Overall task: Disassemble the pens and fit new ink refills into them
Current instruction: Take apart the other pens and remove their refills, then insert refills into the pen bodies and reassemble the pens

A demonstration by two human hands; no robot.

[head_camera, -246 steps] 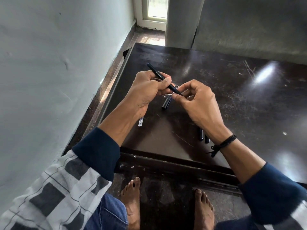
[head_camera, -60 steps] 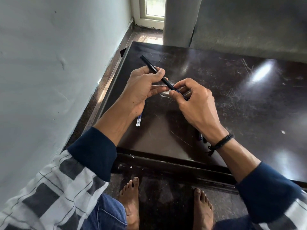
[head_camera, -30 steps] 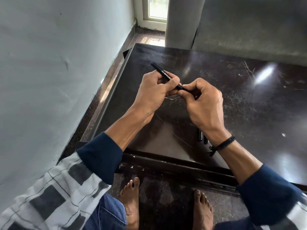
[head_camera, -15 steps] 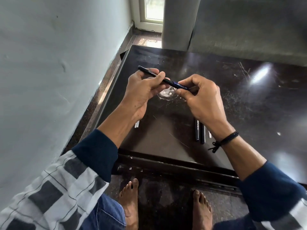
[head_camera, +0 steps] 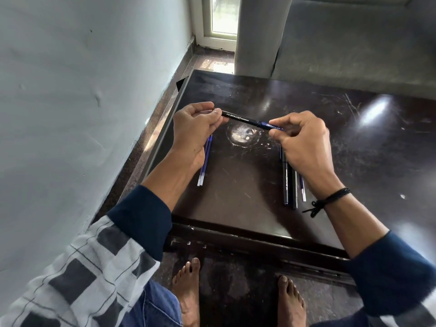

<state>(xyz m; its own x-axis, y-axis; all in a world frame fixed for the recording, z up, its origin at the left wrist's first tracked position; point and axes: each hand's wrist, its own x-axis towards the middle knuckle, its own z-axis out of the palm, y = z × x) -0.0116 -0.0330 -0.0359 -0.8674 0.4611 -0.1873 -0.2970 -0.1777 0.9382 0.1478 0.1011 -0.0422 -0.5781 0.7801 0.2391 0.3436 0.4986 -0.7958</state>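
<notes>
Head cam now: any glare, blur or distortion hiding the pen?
Head view: bright glare patch on the glossy dark table, far right, clear of the work; the black pen is sharp, its white print legible; the white-framed window is bright; wide-angle bending at the edges.

The hands are now farther apart. The left hand (head_camera: pixel 193 128) has slid out to pinch the very end of the slim black plastic pen with white lettering (head_camera: pixel 245 119), whose tail no longer sticks out past it, and its blue section now shows beside the right hand (head_camera: pixel 304 142). The pen lies nearly level instead of steeply slanted.
</notes>
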